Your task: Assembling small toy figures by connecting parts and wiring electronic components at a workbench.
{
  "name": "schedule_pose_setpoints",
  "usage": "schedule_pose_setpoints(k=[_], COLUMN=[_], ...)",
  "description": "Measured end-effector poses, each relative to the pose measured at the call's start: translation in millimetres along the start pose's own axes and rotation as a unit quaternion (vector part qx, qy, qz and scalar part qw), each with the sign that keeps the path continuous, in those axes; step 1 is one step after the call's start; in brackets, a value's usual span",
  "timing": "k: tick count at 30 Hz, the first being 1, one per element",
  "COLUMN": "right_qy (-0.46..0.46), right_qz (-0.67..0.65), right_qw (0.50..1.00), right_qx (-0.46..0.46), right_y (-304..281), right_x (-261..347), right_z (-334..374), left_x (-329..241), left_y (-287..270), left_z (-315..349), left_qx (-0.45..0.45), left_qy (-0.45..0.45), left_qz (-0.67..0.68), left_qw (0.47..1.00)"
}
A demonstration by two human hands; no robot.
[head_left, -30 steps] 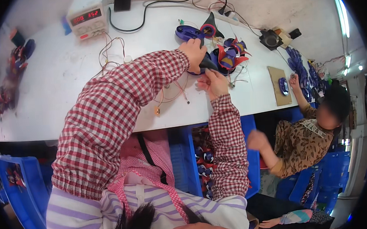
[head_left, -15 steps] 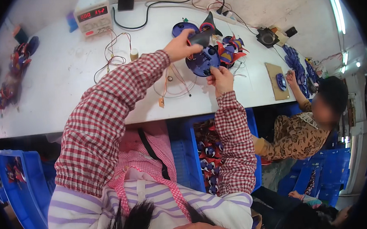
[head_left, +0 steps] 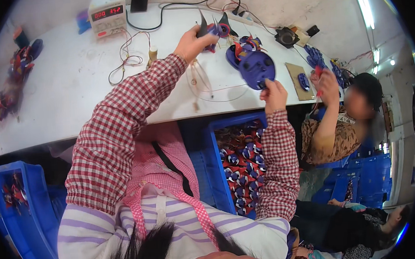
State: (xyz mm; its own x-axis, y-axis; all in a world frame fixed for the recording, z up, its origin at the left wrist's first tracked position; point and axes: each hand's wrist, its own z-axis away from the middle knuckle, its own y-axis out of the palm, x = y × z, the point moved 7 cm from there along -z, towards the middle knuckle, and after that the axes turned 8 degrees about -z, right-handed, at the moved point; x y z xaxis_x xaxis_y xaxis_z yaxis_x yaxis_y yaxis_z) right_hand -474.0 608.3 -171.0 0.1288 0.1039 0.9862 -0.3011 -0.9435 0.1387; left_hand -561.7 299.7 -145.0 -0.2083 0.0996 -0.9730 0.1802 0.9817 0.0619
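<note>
My left hand (head_left: 192, 44) reaches over the white table and pinches a dark-finned purple and red toy part (head_left: 212, 33). To its right, my right hand (head_left: 275, 97) grips a round purple-blue plastic disc (head_left: 260, 69) by its lower edge, tilted to show small holes and dark spots. Behind that disc sit another purple-blue disc (head_left: 232, 56) and several red, purple and yellow toy parts (head_left: 250, 44). Thin wires (head_left: 205, 89) lie on the table between my hands.
A power supply with a red display (head_left: 108, 14) stands at the back left, its leads by a small pale cylinder (head_left: 153, 53). Blue crates (head_left: 215, 162) of toy parts flank me below the table. On the right, a co-worker's hand (head_left: 328, 86) holds something red near a brown board (head_left: 295, 79).
My hands have moved apart: the left up and left with the finned part, the right rightward with the disc. The co-worker's hand has risen with something red.
</note>
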Motion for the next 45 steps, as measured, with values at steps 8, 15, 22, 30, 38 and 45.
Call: schedule_pose_setpoints(k=[8,15,22,30,38,45], right_qy=[0.032,0.122,0.254,0.272,0.266,-0.155], right_qz=[-0.229,-0.084,-0.008,0.072,0.131,0.244], right_qw=[0.973,0.967,0.905,0.887,0.881,0.934], right_qx=[0.010,0.208,0.341,0.367,0.368,0.210], right_y=[-30,96,241,297,306,283], right_x=[37,33,-69,-118,-117,-65], right_z=[20,101,143,130,113,41], left_x=[-106,-121,-36,16,37,-9], left_y=[-24,-133,-272,-353,-364,-342], left_z=[96,219,250,236,239,311], left_qx=[-0.008,-0.072,-0.219,-0.229,-0.271,-0.483], left_qy=[0.269,0.160,0.007,-0.126,-0.136,-0.055], left_qz=[0.062,0.116,-0.068,-0.213,-0.111,-0.338], left_qw=[0.961,0.978,0.973,0.941,0.947,0.806])
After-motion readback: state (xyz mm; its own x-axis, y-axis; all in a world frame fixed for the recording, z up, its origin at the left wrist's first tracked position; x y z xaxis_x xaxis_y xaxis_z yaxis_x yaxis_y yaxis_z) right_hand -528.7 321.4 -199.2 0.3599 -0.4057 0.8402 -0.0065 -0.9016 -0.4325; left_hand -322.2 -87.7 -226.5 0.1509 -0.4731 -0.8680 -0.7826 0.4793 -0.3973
